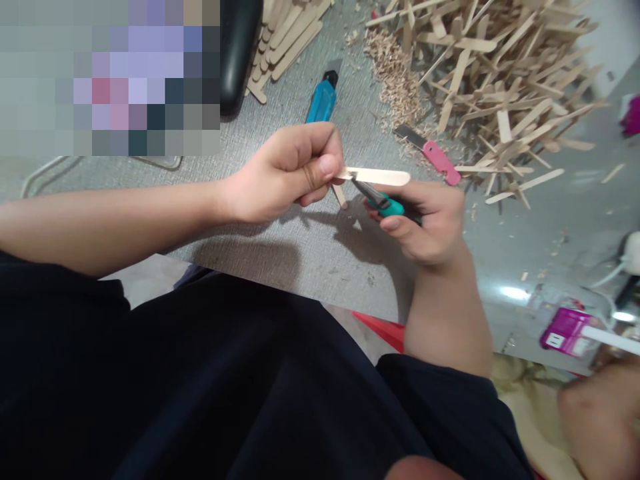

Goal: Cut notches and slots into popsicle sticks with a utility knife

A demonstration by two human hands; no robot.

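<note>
My left hand [295,167] pinches one end of a flat wooden craft stick [387,177], which points to the right. Beneath the fingers, a second wooden stick [341,197] slants downward; whether it is held or lies on the table I cannot tell. Closed around a pair of teal-handled pliers [387,203], my right hand [435,223] has their narrow metal jaws at the stick, close to my left fingertips. Whether the jaws grip the wood is too small to tell. A blue utility knife [321,100] lies just beyond my left hand.
A large heap of crossed sticks [480,100] covers the far right, beside wood shavings [400,80] and a pink-handled knife [441,162]. Stacked sticks [295,43] lie near a black object [241,60]. At right are a purple item [565,328] and another person's arm [605,413].
</note>
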